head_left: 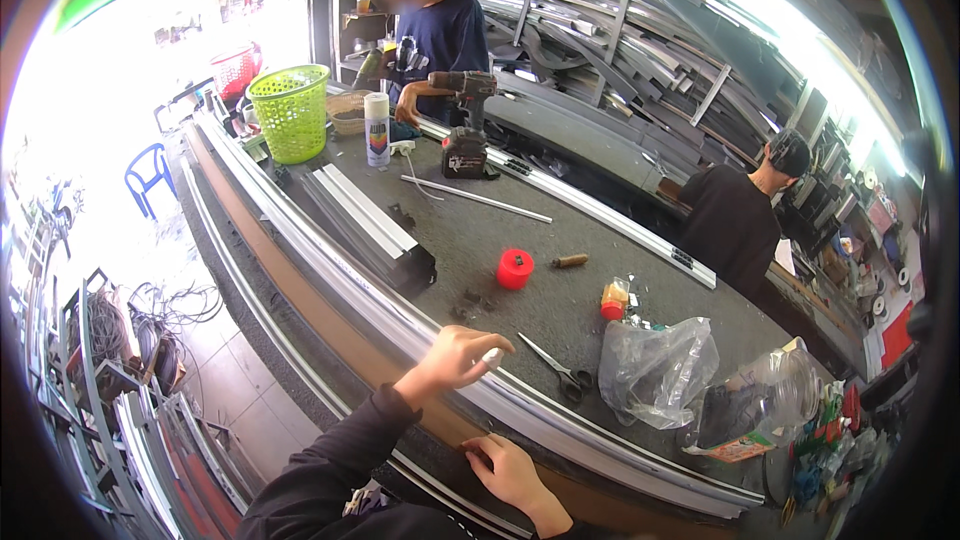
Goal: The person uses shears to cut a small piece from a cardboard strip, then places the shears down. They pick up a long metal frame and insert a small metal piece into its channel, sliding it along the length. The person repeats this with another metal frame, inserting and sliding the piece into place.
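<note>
My left hand (pixel 452 362) is closed above the long silvery aluminium profiles (pixel 400 330), its fingers curled together. A small white piece (pixel 492 358) shows at its fingertips; what it is, I cannot make out. Lower down, my right hand (pixel 510 475) reaches in over the brown strip (pixel 350 365), thumb and fingers drawn together. Anything between those fingers is too small or hidden to name. Just beyond the profiles, nearest my left hand, lie scissors (pixel 560 370) with dark handles.
Across the grey bench are a red round container (pixel 515 268), a cordless drill (pixel 464 125), a spray can (pixel 377 130), a green basket (pixel 290 115), a clear plastic bag (pixel 660 370) and a jar (pixel 765 400). One person (pixel 430 40) stands opposite; another (pixel 735 220) is at the right.
</note>
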`<state>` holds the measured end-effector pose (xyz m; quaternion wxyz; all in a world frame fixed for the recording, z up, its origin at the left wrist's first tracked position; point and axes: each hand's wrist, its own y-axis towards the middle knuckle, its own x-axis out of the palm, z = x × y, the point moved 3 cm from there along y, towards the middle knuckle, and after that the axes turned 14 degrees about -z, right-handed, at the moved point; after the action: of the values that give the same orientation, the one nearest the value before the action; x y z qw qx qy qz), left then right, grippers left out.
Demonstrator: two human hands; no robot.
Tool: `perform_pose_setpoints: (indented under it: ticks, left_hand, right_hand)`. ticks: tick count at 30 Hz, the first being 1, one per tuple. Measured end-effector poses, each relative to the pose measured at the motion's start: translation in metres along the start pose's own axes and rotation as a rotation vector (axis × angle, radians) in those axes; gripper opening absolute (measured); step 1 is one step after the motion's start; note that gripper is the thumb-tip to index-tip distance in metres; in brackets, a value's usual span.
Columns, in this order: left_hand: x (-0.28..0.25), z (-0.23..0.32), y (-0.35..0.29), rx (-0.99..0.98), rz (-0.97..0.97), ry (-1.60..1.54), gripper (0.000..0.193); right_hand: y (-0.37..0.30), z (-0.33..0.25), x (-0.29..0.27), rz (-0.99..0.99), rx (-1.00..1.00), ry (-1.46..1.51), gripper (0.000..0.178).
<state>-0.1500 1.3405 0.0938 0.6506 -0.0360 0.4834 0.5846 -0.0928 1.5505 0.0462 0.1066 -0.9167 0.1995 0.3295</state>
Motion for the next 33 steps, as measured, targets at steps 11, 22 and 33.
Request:
perform_pose_setpoints:
  ticks: [11,22,33]
  left_hand:
    - [0.003,-0.007,-0.002,-0.020,-0.002,-0.011,0.037]
    - [0.002,-0.005,-0.003,-0.024,0.005,-0.008,0.035]
    - [0.013,-0.012,-0.002,-0.002,-0.031,0.007,0.027]
  right_hand:
    - [0.001,0.000,0.000,0.007,-0.012,0.006,0.015]
    - [0.000,-0.003,-0.001,0.002,-0.006,-0.001,0.016]
    - [0.001,-0.005,-0.001,-0.008,0.017,-0.005,0.018]
